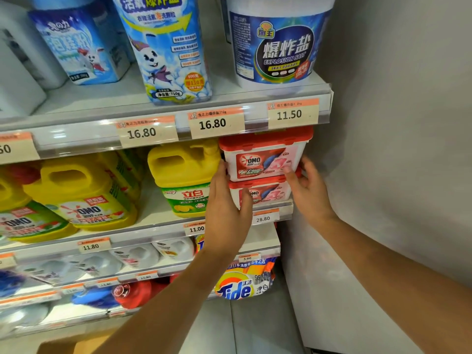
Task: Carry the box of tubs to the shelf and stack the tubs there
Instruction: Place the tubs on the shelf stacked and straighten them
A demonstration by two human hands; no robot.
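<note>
Two red-lidded OMO tubs stand stacked at the right end of the middle shelf (278,204). The upper tub (264,157) rests on the lower tub (263,194), right under the shelf above. My left hand (226,209) lies flat against the left side of the stack, fingers up along the upper tub and thumb across the lower tub's front. My right hand (307,189) touches the right side at the seam between the two tubs, fingers spread. Neither hand closes around a tub. The box is out of view.
A yellow detergent jug (184,175) stands just left of the tubs, with more yellow jugs (81,195) beyond. A white Explosion Salt bucket (278,42) sits on the shelf above. A grey wall (396,149) borders the shelves on the right. An orange Tide bag (242,284) hangs below.
</note>
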